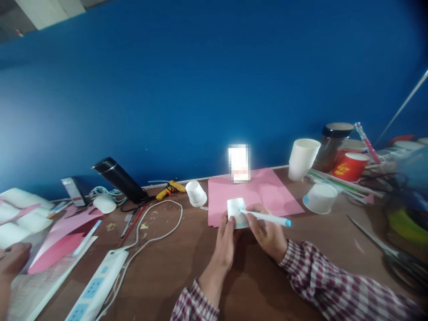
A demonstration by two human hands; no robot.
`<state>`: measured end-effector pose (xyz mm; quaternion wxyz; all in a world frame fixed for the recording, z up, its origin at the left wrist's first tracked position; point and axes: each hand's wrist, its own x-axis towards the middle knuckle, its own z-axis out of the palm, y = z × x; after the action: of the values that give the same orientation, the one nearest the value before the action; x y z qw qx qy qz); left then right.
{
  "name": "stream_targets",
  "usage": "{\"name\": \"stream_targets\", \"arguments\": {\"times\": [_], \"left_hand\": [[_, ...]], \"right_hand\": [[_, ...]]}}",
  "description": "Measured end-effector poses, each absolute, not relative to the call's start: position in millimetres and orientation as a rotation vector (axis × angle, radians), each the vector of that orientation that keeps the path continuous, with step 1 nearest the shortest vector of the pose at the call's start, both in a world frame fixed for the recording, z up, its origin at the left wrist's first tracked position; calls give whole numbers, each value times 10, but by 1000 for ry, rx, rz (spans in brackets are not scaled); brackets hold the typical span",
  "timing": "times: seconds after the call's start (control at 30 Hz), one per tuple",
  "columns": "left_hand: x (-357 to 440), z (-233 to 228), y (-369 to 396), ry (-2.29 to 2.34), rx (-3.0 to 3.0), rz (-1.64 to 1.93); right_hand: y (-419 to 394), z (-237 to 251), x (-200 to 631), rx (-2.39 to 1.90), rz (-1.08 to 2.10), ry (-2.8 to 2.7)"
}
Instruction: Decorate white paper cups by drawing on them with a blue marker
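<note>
My left hand [223, 243] is closed around a small white paper cup [235, 208] with blue marks near its lower edge. Between the fingers of my right hand [268, 234] is a white marker pen [269, 217] with a light blue end. The pen's tip meets the cup's side, and a faint blue mark shows there. Both hands are just in front of pink paper sheets [284, 203]. Part of the cup is hidden by my fingers.
Paper cups [196, 194], a cup stack [303, 156] and an upside-down cup [320, 198] stand around. Scissors [384, 247] lie right. A yellow glue gun [170, 189], power strip [96, 285] and looping cable are left. Another person's hand [15, 258] is far left.
</note>
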<state>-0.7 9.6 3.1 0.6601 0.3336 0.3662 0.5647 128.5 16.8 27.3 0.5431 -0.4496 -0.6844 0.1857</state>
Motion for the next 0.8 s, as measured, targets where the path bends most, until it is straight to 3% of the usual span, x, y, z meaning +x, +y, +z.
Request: {"name": "stream_targets", "arguments": {"times": [0.8], "left_hand": [[14, 130, 74, 807, 785, 1261]], "right_hand": [[167, 244, 1285, -1081, 475, -1591]]}}
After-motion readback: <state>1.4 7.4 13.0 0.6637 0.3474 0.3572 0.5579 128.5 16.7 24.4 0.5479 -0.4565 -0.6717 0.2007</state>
